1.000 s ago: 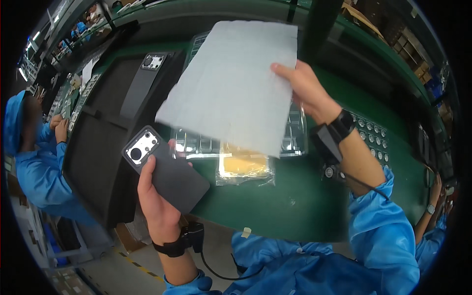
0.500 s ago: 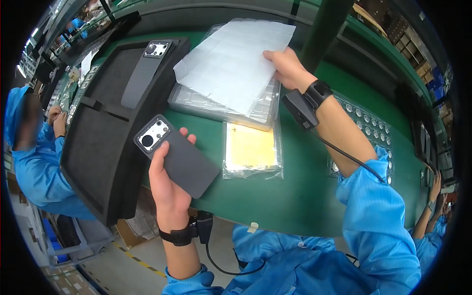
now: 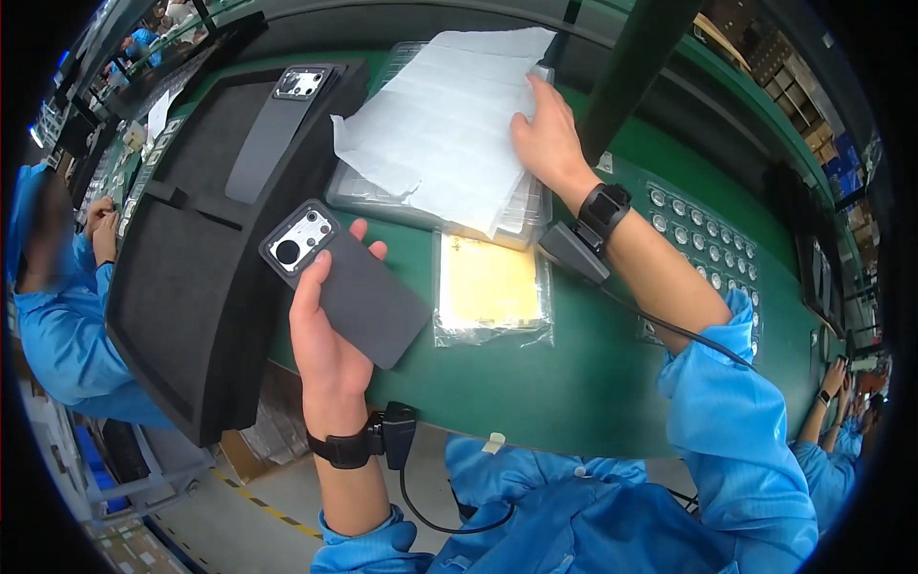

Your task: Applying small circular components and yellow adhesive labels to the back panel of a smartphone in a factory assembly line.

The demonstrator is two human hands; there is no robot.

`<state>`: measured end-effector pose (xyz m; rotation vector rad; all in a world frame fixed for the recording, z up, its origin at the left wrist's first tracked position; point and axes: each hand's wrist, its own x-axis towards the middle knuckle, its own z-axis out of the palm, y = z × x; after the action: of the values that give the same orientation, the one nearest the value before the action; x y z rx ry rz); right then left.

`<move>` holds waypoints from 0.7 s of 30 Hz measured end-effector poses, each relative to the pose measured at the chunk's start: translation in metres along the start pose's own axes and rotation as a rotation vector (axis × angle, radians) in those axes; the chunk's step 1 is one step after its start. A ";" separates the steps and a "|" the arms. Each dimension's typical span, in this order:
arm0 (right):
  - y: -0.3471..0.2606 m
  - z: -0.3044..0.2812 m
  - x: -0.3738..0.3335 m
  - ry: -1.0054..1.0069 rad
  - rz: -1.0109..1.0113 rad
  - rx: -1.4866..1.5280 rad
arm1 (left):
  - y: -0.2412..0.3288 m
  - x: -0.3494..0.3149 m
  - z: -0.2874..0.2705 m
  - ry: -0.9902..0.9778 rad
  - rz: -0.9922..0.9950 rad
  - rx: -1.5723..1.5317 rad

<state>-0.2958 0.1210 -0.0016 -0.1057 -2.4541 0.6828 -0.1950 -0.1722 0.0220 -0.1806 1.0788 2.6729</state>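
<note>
Left of centre, the left hand (image 3: 330, 344) holds a grey phone back (image 3: 371, 301) between thumb and fingers, camera end toward upper left, long axis running to lower right. Upper centre, the right hand (image 3: 557, 142) touches a white sheet (image 3: 445, 120) over clear trays (image 3: 371, 196); its grip cannot be told. At left, a black tray (image 3: 177, 316) holds another panel (image 3: 263, 153).

Left hand (image 3: 330, 335): gripping, thumb (image 3: 311, 287) uppermost. Right hand (image 3: 555, 143): farther forward, back upward, forearm (image 3: 665, 273) slanting inward from lower right.
</note>
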 end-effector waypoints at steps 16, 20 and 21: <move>-0.025 -0.011 0.015 -0.109 0.316 0.055 | -0.003 0.019 0.020 0.013 -0.001 0.185; -0.032 -0.015 0.026 -0.284 0.319 -0.137 | -0.004 0.021 0.021 0.007 -0.006 0.206; -0.029 -0.014 0.030 -0.224 0.348 -0.029 | -0.003 0.020 0.021 0.004 0.001 0.211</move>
<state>-0.3112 0.1088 0.0381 -0.5015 -2.6901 0.8452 -0.2134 -0.1520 0.0314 -0.1450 1.3517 2.5379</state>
